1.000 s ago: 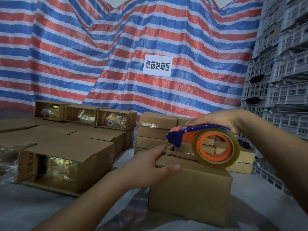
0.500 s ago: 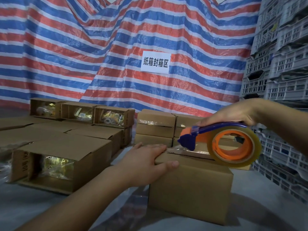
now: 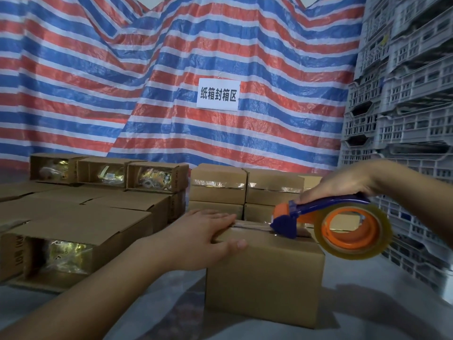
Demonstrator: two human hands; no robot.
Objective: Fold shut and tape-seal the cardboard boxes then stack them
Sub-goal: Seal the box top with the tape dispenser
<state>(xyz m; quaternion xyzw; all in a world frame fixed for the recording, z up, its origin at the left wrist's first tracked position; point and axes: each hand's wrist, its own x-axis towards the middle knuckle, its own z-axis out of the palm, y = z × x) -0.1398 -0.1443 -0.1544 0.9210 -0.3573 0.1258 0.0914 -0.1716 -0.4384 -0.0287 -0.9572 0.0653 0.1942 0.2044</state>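
Note:
A closed cardboard box [image 3: 264, 273] stands in front of me on the grey floor. My left hand [image 3: 203, 236] presses flat on its top left corner, thumb down the front face. My right hand [image 3: 343, 185] grips the blue handle of a tape dispenser [image 3: 343, 229] with an orange core and a clear roll. The dispenser's blue nose touches the box's top seam near the middle, and a strip of tape lies along the seam toward my left hand. Sealed boxes [image 3: 218, 185] are stacked just behind.
Several open boxes [image 3: 73, 241] showing shiny gold packets lie on their sides at the left, in rows. Grey plastic crates [image 3: 407, 94] are piled high on the right. A striped tarp [image 3: 171, 69] with a white sign [image 3: 218, 94] hangs behind.
My right hand has pulled the dispenser to the right and lowered it, bringing its nose onto the box's top seam. My left hand has stayed on the box's left corner.

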